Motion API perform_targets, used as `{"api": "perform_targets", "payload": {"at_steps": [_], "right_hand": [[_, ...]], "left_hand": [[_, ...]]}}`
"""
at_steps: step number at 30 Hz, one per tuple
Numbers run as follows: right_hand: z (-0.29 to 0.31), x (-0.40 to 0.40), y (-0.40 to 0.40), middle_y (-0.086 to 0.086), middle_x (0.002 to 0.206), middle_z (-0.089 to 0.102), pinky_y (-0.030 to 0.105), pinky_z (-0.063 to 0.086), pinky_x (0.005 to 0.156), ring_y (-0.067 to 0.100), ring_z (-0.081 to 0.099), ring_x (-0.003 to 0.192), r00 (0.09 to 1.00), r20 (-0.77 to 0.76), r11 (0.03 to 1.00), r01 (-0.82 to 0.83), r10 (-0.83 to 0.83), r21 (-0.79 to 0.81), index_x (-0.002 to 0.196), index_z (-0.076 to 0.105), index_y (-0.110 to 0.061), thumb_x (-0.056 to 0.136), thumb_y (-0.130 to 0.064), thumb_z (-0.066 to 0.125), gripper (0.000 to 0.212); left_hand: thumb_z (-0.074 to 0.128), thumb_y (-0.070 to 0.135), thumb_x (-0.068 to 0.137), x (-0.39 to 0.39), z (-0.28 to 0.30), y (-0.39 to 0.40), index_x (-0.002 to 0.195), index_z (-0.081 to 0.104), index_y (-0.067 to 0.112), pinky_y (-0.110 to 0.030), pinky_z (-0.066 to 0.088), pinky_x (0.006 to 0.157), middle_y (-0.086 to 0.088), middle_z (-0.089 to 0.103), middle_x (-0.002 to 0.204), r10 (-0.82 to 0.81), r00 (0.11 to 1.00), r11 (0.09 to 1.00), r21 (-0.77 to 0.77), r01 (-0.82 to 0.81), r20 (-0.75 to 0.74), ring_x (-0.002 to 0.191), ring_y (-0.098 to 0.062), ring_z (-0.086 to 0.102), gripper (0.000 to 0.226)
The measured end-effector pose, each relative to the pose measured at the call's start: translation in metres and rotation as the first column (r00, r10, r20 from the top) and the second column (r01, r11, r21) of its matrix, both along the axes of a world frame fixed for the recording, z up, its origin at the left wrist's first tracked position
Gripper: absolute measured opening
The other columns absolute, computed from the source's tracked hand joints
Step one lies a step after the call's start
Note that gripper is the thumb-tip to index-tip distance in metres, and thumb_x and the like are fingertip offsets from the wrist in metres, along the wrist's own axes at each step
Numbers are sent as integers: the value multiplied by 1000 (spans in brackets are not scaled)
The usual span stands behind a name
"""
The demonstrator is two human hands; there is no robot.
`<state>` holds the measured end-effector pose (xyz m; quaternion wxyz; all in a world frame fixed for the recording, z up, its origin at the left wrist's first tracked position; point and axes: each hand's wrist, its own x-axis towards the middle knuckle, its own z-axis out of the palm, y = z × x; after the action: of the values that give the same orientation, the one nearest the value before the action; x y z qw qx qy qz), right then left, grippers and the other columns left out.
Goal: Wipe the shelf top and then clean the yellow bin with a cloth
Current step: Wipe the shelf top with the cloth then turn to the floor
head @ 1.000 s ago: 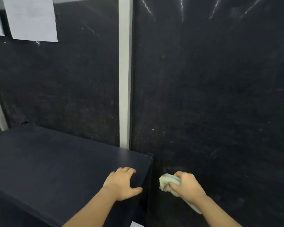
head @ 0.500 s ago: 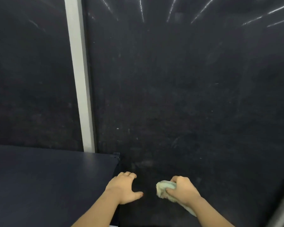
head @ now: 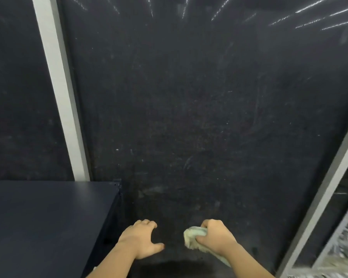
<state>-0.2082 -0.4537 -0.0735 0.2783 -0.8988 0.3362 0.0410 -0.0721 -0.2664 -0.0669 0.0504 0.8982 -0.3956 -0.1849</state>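
View has swung right, leaving the shelf (head: 48, 217) at left: left hand (head: 141, 240), now off it, hangs loosely spread and empty, right hand (head: 215, 237) grips the cloth (head: 191, 237); yellow bin unseen, suggesting wiping finished.

a storeroom or workshop, by its dark metal shelf (head: 48, 221), black wall panels (head: 209, 107) and grey framing (head: 329, 187).

Dark charcoal speckled wall panel (head: 209, 107) fills most of view, scuffed, with thin white light streaks near the top. White vertical post (head: 62, 101) leans across left, a second dark panel (head: 14, 97) beyond it. Grey-white metal frame bar (head: 329, 187) runs diagonally at right edge; blurred wire racking (head: 346, 247) behind it, detail unreadable.
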Motion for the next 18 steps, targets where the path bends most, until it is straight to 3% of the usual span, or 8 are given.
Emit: {"api": "perform_targets", "payload": {"at_steps": [18], "right_hand": [[-53,-115,-88,1,93,65,30,47,67,22,63,86,973,-169,988,-158,156,4,85,60,-18,68,-30,54,21]], "left_hand": [[51,60,77,-142,-60,-72,140,35,25,-33,36,107,7,39,146,135,986,991,21,-134,-97,135,-14,34,74]]}}
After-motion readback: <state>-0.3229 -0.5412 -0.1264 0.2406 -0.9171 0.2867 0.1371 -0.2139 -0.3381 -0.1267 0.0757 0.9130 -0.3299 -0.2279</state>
